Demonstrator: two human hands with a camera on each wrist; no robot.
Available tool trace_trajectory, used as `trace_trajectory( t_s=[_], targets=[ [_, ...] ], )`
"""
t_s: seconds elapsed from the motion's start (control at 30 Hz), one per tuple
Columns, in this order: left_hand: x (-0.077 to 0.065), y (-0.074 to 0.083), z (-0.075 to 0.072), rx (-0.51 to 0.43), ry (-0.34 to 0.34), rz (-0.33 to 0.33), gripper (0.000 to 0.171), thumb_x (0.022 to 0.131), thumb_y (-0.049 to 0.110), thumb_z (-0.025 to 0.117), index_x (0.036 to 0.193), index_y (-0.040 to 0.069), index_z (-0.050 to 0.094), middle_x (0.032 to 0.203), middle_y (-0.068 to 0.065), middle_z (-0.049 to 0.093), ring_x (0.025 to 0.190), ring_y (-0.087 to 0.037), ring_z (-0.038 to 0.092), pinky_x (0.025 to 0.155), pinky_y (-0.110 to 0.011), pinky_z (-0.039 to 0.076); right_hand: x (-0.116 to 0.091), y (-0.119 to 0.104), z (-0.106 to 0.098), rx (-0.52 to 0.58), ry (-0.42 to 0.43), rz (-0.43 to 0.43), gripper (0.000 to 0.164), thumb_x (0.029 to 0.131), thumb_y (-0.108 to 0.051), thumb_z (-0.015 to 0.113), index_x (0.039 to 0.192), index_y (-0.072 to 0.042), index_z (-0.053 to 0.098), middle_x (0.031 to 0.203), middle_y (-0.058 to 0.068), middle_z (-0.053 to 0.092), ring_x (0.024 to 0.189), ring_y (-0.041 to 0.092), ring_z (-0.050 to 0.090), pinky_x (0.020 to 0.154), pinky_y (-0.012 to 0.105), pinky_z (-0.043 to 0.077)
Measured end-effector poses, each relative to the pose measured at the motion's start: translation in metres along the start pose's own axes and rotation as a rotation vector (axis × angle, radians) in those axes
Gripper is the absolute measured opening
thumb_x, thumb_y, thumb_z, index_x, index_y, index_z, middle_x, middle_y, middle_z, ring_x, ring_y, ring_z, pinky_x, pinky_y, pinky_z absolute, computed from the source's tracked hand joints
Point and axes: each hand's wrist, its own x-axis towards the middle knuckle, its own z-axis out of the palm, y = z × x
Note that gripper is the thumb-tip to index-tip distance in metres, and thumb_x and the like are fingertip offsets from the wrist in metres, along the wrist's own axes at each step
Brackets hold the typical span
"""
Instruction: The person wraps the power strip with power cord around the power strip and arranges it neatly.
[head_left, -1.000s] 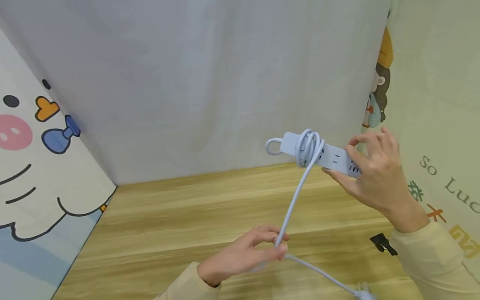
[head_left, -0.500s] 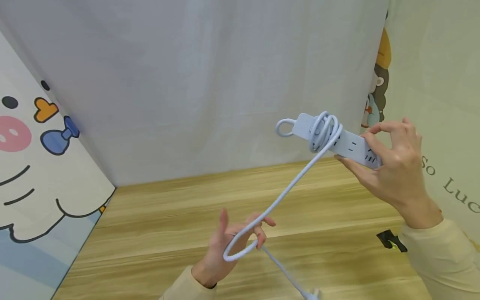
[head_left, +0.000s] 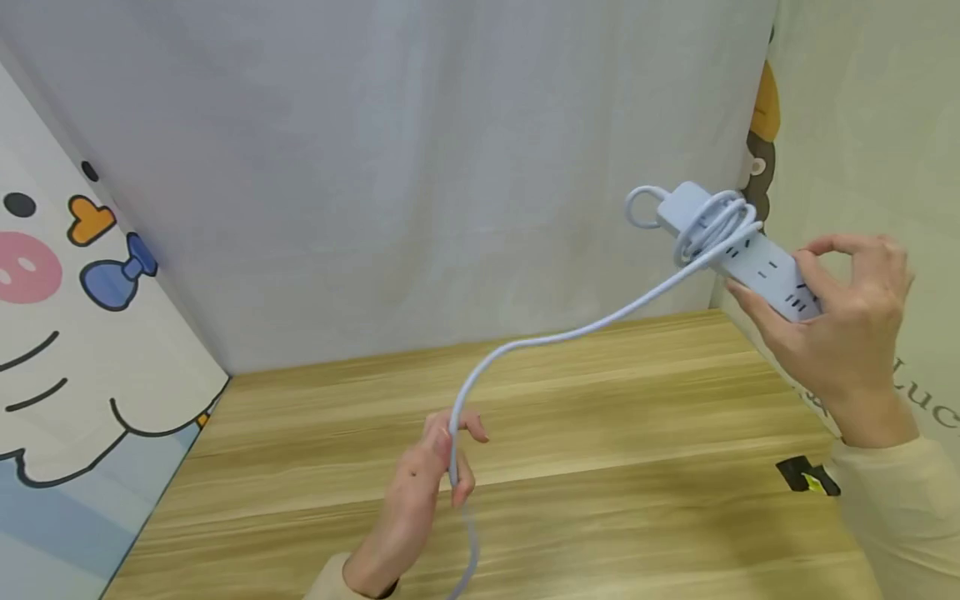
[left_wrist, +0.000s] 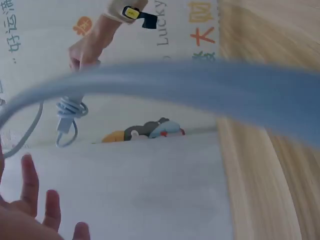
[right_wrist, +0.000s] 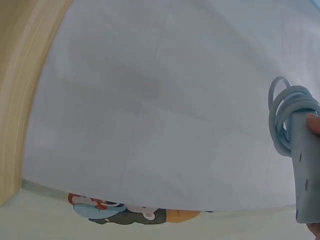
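Observation:
A white power strip (head_left: 776, 271) is held up at the right of the head view, tilted, several turns of its cord wound round its far half. My right hand (head_left: 858, 325) grips the near end between thumb and fingers. From the coil the loose cord (head_left: 547, 339) sags leftward to my left hand (head_left: 412, 492), which pinches it between thumb and fingers. Below that hand the cord runs out of the frame, so its plug is hidden. In the left wrist view the cord (left_wrist: 150, 80) crosses close to the camera. The right wrist view shows the strip (right_wrist: 306, 170) at its right edge.
A wooden table (head_left: 600, 433) lies under both hands. Behind it hangs a plain pale curtain (head_left: 420, 183), with printed cartoon sheets at the left (head_left: 112, 350) and right (head_left: 862, 150). A small black piece (head_left: 806, 477) appears beside the right sleeve.
The power strip and my right hand have moved right and up. My left hand has shifted left, opening midway and pinching the cord again; the cord is stretched longer and the plug has left the view.

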Motion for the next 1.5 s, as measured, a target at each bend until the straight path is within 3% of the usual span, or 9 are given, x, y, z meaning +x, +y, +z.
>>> trace_trajectory(
  t_s=[0.07, 0.17, 0.3, 0.5, 0.63, 0.77, 0.87, 1.13, 1.5],
  targets=[
    [-0.006, -0.001, -0.008, 0.06, -0.097, -0.039, 0.048, 0.111, 0.013, 0.03, 0.074, -0.001, 0.058, 0.114, 0.0, 0.055, 0.118, -0.016, 0.041, 0.099, -0.043, 0.026, 0.002, 0.006, -0.004, -0.013, 0.01, 0.047, 0.092, 0.083, -0.075, 0.064, 0.083, 0.016, 0.063, 0.106, 0.037, 0.055, 0.107, 0.022, 0.045, 0.101, 0.047, 0.024],
    [-0.012, -0.005, -0.017, 0.096, -0.259, -0.129, 0.045, 0.109, 0.009, 0.039, 0.069, 0.003, 0.058, 0.128, -0.013, 0.051, 0.127, -0.016, 0.037, 0.1, -0.039, 0.028, 0.005, 0.01, -0.009, 0.004, 0.03, 0.096, 0.093, 0.079, -0.075, 0.068, 0.088, 0.017, 0.067, 0.102, 0.005, 0.062, 0.113, 0.003, 0.035, 0.1, 0.038, 0.026],
    [-0.009, -0.014, -0.025, 0.159, -0.424, -0.241, 0.042, 0.11, 0.019, 0.043, 0.076, 0.005, 0.065, 0.13, -0.015, 0.055, 0.125, -0.019, 0.043, 0.101, -0.033, 0.033, 0.008, 0.004, -0.011, 0.087, 0.045, 0.177, 0.076, 0.078, -0.058, 0.081, 0.102, 0.014, 0.073, 0.111, -0.032, 0.042, 0.112, -0.005, 0.038, 0.088, 0.019, 0.029],
    [0.008, -0.035, -0.041, 0.216, -0.482, -0.396, 0.047, 0.11, 0.032, 0.043, 0.079, 0.004, 0.065, 0.126, -0.008, 0.056, 0.123, -0.025, 0.047, 0.1, -0.04, 0.035, 0.009, -0.017, -0.017, 0.282, 0.003, 0.332, 0.044, 0.078, -0.014, 0.087, 0.11, 0.012, 0.072, 0.106, -0.022, 0.054, 0.105, 0.0, 0.051, 0.089, 0.011, 0.041],
    [0.026, -0.045, -0.053, 0.268, -0.497, -0.429, 0.049, 0.11, 0.036, 0.044, 0.081, 0.002, 0.063, 0.12, -0.007, 0.057, 0.12, -0.027, 0.046, 0.096, -0.042, 0.035, 0.008, -0.02, -0.021, 0.609, -0.051, 0.366, 0.033, 0.081, 0.007, 0.077, 0.111, 0.017, 0.068, 0.107, -0.006, 0.064, 0.103, 0.011, 0.057, 0.09, 0.011, 0.047],
    [0.048, -0.052, -0.066, 0.372, -0.446, -0.441, 0.048, 0.107, 0.042, 0.047, 0.079, 0.007, 0.063, 0.118, -0.005, 0.06, 0.116, -0.027, 0.049, 0.092, -0.042, 0.038, 0.003, -0.017, -0.029, 0.984, -0.173, 0.482, 0.031, 0.084, 0.021, 0.064, 0.114, 0.016, 0.068, 0.113, 0.01, 0.071, 0.106, 0.02, 0.06, 0.086, 0.016, 0.053],
    [0.064, -0.058, -0.076, 0.44, -0.368, -0.494, 0.047, 0.104, 0.049, 0.053, 0.076, 0.012, 0.062, 0.123, -0.004, 0.06, 0.119, -0.026, 0.05, 0.089, -0.043, 0.037, -0.005, -0.011, -0.037, 1.096, -0.332, 0.523, 0.034, 0.086, 0.024, 0.057, 0.119, 0.016, 0.065, 0.12, 0.014, 0.071, 0.111, 0.023, 0.06, 0.082, 0.02, 0.053],
    [0.095, -0.069, -0.091, 0.473, -0.186, -0.586, 0.052, 0.096, 0.061, 0.059, 0.076, 0.013, 0.06, 0.133, -0.002, 0.057, 0.133, -0.028, 0.044, 0.1, -0.05, 0.037, -0.024, 0.002, -0.03, 1.255, -0.842, 0.06, 0.056, 0.069, 0.028, 0.066, 0.124, 0.016, 0.063, 0.129, 0.017, 0.061, 0.124, 0.023, 0.055, 0.096, 0.022, 0.049],
    [0.151, -0.035, -0.067, 0.344, -0.034, -0.586, 0.049, 0.091, 0.063, 0.065, 0.076, 0.017, 0.063, 0.138, 0.003, 0.058, 0.14, -0.025, 0.042, 0.117, -0.059, 0.028, -0.038, -0.027, -0.018, 0.879, -1.15, -0.172, 0.03, 0.076, -0.014, 0.09, 0.096, -0.026, 0.071, 0.111, -0.006, 0.055, 0.093, 0.008, 0.054, 0.067, 0.021, 0.046]
  ],
)
